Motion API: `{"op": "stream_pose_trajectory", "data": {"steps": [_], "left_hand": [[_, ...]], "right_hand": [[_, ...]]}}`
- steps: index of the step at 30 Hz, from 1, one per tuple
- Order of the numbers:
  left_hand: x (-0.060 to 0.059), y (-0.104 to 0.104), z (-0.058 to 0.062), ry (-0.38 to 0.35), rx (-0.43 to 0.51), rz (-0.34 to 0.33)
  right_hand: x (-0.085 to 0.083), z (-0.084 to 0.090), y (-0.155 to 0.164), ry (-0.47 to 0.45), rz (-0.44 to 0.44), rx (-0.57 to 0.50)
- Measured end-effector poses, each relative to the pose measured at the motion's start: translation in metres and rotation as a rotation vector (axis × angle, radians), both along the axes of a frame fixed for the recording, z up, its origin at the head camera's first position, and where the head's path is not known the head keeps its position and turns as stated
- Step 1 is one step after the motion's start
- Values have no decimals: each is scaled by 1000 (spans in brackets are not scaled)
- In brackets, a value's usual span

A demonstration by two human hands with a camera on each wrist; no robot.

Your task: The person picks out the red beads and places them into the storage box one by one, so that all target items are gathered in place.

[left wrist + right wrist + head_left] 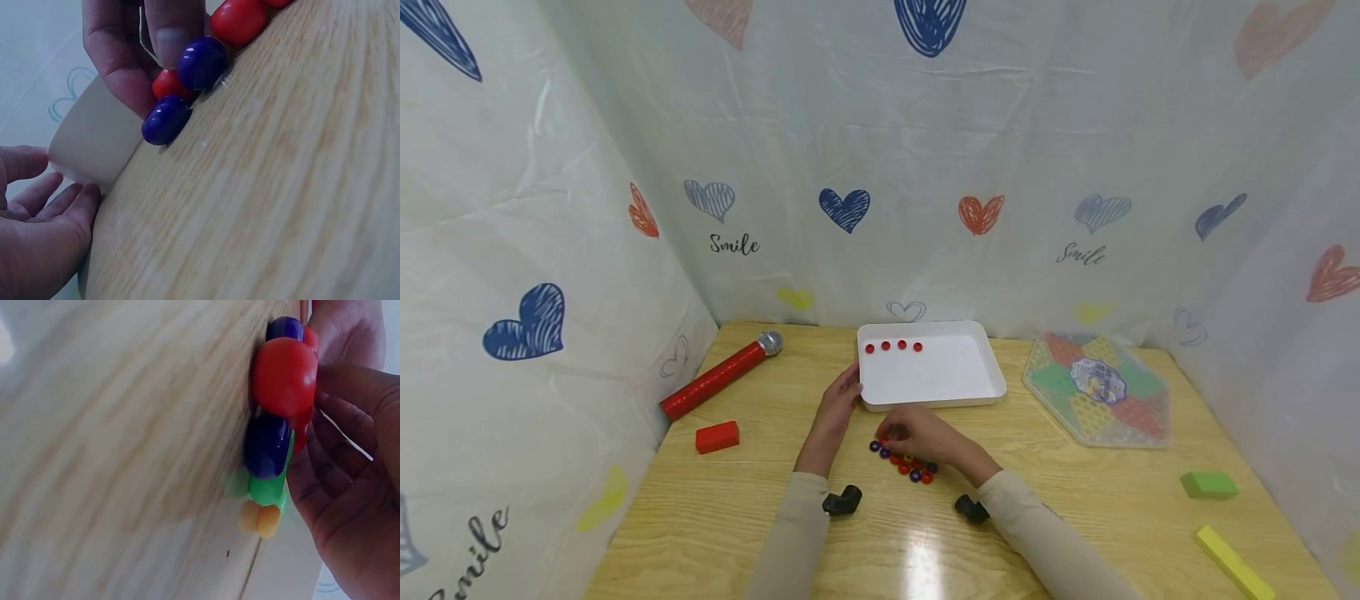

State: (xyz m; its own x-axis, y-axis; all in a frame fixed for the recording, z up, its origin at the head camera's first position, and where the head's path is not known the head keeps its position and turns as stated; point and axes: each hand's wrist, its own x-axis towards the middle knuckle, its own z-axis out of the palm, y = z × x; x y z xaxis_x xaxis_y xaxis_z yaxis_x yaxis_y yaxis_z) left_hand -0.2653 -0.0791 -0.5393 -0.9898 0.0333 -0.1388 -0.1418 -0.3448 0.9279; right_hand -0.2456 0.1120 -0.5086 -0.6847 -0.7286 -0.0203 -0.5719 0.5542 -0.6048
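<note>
Place: a small play corner, closed in like a booth
Walls: thin white sheets (pixel 925 167) with drawn hearts and the word "Smile"
Table: a light wooden table (pixel 760 517)
Toys: a toy microphone (pixel 721 375), colored blocks (pixel 717 437), a game board (pixel 1097 387), small beads (pixel 904 461), a white tray (pixel 936 375)

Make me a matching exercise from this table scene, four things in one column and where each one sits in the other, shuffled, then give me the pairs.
Things:
1. red glitter microphone
2. white tray
3. hexagonal game board
4. yellow block

Places:
A. near right corner of the table
B. far right, beside the tray
C. far left, by the curtain
D. middle of the table, left hand touching its edge

Pairs: 1-C, 2-D, 3-B, 4-A
</note>
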Motion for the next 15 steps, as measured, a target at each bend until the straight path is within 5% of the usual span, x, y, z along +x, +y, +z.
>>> {"op": "stream_pose_trajectory", "data": {"steps": [15], "left_hand": [[1, 1, 3, -17, -22, 9]], "right_hand": [[-2, 16, 23, -168, -167, -257]]}}
